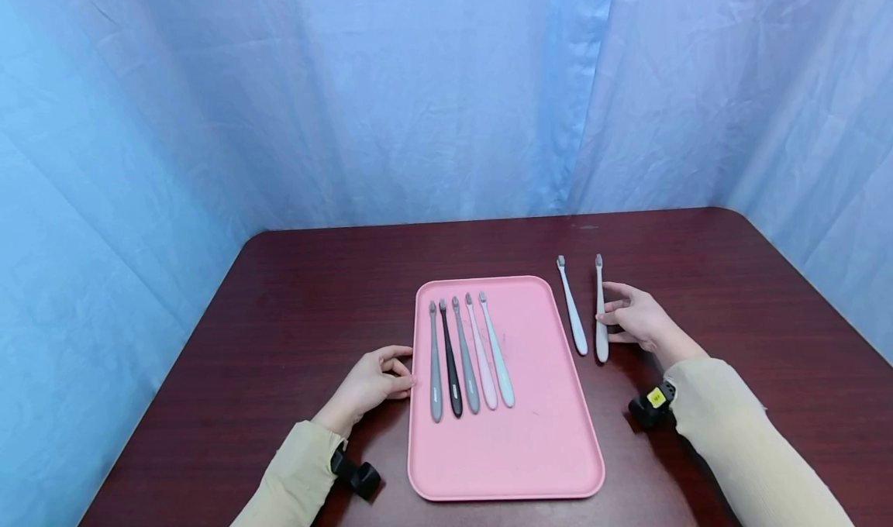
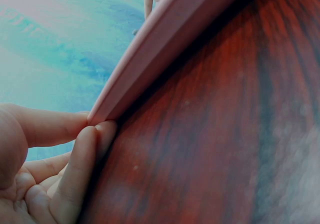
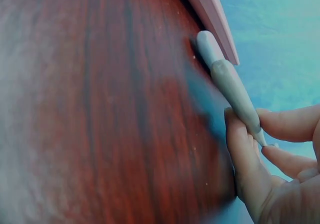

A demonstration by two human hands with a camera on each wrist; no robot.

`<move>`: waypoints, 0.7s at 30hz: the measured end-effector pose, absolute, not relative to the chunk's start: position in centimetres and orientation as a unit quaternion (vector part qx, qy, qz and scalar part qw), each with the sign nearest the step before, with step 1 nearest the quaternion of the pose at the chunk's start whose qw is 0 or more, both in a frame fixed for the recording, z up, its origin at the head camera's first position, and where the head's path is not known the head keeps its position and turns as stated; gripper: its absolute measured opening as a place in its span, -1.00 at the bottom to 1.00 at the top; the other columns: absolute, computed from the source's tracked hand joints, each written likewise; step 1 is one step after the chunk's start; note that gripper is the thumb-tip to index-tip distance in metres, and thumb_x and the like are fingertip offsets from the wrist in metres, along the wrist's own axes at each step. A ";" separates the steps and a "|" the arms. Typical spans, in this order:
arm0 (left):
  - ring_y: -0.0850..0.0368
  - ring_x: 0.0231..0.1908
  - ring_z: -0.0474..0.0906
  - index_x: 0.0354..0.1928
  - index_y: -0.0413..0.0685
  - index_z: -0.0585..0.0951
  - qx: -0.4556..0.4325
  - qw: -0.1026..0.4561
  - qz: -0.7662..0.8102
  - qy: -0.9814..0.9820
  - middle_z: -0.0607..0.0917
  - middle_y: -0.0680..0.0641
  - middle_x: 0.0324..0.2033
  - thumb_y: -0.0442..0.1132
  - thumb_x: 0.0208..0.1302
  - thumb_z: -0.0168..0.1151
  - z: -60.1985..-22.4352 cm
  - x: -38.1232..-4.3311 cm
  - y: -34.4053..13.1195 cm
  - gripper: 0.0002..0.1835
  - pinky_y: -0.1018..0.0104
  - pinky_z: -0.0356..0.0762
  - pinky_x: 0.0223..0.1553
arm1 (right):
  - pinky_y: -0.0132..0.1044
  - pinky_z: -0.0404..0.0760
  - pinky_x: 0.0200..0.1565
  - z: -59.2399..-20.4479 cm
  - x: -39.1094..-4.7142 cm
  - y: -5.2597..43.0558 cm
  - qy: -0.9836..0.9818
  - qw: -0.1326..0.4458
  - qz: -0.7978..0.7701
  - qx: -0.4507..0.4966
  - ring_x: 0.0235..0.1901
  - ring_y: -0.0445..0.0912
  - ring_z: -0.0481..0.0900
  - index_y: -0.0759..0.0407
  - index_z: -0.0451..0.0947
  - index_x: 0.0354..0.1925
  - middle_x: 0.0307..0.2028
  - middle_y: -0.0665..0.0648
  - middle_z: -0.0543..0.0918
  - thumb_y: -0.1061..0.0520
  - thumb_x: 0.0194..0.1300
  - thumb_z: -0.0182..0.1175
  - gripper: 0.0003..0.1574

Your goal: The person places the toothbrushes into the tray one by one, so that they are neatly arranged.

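Note:
My right hand (image 1: 638,318) pinches an off-white toothbrush (image 1: 601,333) by its handle, right of the pink tray. The right wrist view shows this toothbrush (image 3: 232,86) between thumb and fingers, close over the wooden table. Just left of it lies a pale, bluish-white toothbrush (image 1: 572,310) on the table. My left hand (image 1: 373,380) holds the tray's left edge; in the left wrist view its fingertips pinch the pink rim (image 2: 135,59). On the tray (image 1: 530,457), several toothbrushes lie side by side: grey (image 1: 436,372), black (image 1: 451,372), another grey (image 1: 465,364), pink (image 1: 481,356) and mint (image 1: 498,356).
The dark reddish wooden table (image 1: 314,294) carries the tray near its front middle. Blue curtains (image 1: 418,108) hang behind the table and along both sides. A black wrist camera (image 1: 357,473) is strapped at the left sleeve, and another camera (image 1: 652,404) at the right.

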State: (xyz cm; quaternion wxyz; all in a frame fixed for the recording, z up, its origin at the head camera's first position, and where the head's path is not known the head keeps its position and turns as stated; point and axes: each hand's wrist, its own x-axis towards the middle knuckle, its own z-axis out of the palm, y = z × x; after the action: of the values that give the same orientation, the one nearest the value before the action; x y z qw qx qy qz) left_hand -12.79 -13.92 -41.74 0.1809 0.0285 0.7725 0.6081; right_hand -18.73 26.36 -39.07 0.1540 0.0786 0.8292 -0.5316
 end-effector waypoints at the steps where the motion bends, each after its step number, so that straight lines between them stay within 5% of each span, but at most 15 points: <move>1: 0.27 -0.46 0.55 0.22 -0.44 0.34 0.027 0.181 0.607 0.773 0.58 -0.04 -0.48 -0.51 0.17 0.19 -41.8 -12.8 -13.9 -0.45 0.34 0.67 -0.30 | -0.23 0.70 -0.28 -39.1 -18.7 26.3 0.829 0.154 -0.532 0.079 -0.37 -0.27 0.56 0.28 -0.18 0.47 -0.06 0.27 0.41 0.32 0.29 0.08 -0.07; 21: 0.25 -0.45 0.56 0.22 -0.40 0.36 0.019 0.177 0.604 0.777 0.59 -0.05 -0.47 -0.50 0.16 0.20 -42.1 -13.0 -13.8 -0.46 0.31 0.68 -0.28 | -0.19 0.70 -0.23 -38.1 -18.7 25.2 0.828 0.158 -0.535 0.056 -0.34 -0.25 0.57 0.27 -0.20 0.47 0.02 0.36 0.38 0.31 0.32 0.06 -0.08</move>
State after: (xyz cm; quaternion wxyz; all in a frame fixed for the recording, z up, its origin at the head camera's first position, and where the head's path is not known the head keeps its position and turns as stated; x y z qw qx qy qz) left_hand -12.96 -13.80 -42.10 0.1773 0.0186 0.7767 0.6041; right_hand -18.65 25.19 -38.09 0.1583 0.0564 0.8281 -0.5349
